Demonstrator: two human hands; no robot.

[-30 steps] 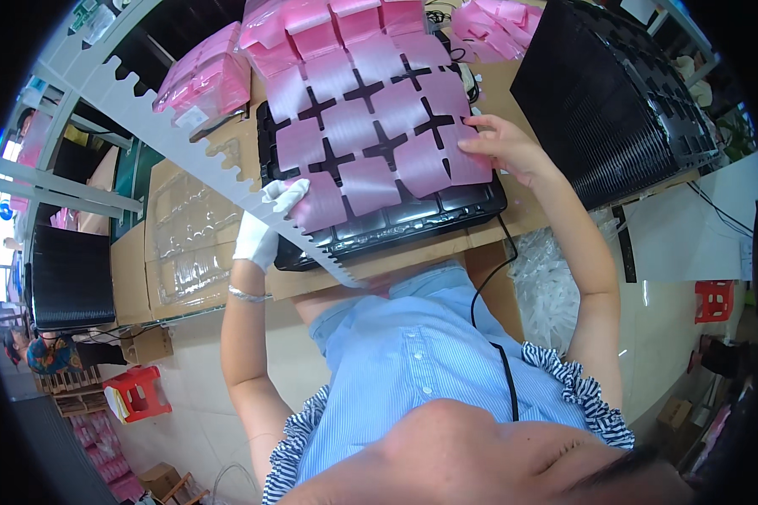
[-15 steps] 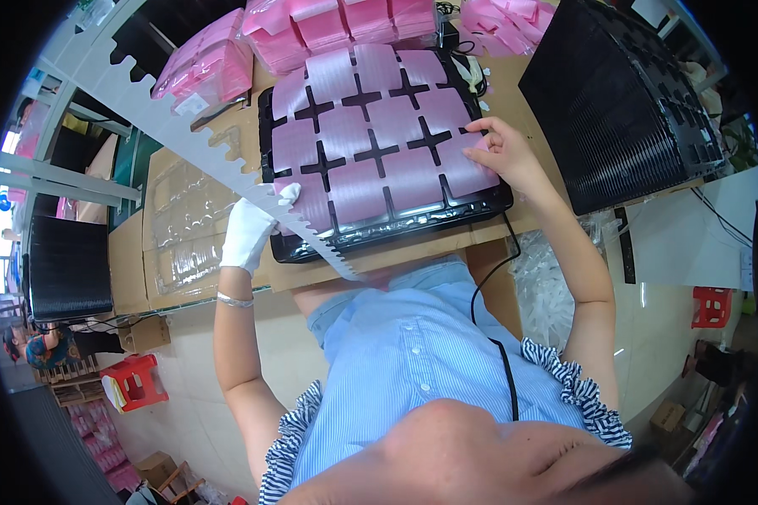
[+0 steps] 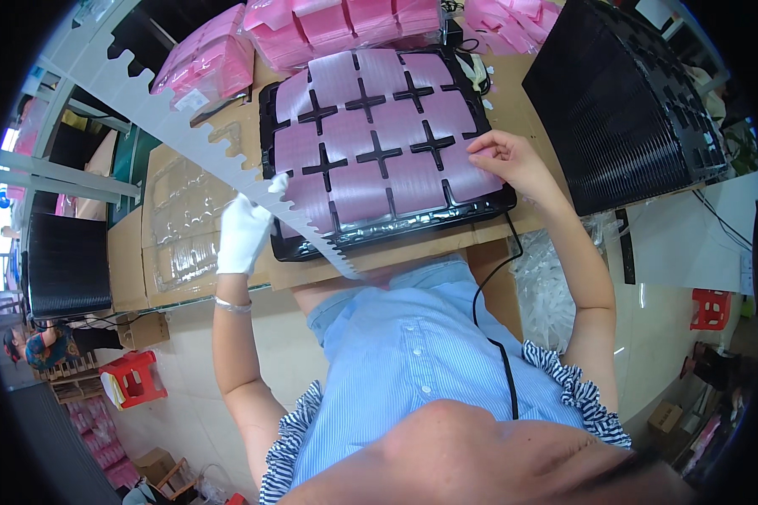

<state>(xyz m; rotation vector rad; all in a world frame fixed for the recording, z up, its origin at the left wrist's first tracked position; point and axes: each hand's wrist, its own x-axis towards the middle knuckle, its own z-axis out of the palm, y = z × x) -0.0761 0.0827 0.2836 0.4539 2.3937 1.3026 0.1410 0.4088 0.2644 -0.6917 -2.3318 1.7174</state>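
A black plastic tray lies in front of me, with thin pink sheets over its compartments. Black cross-shaped dividers show between the sheets. At the tray's left side is my left hand in a white glove, a fingertip stretched up beside the sheet's edge. A grey toothed strip crosses the picture and hides part of that hand. My right hand, bare, is at the right edge of the pink sheets, thumb and index finger pinched close on the sheet's border.
Stacks of pink sheets in clear plastic stand behind the tray. A tall stack of black trays rises at right. Clear moulded trays lie on cardboard at left. A black cable hangs over the front edge. Red stools stand on the floor.
My left hand has slid slightly left, its fingertip now further up. My right hand has moved slightly right and down, its thumb and index finger closer together.
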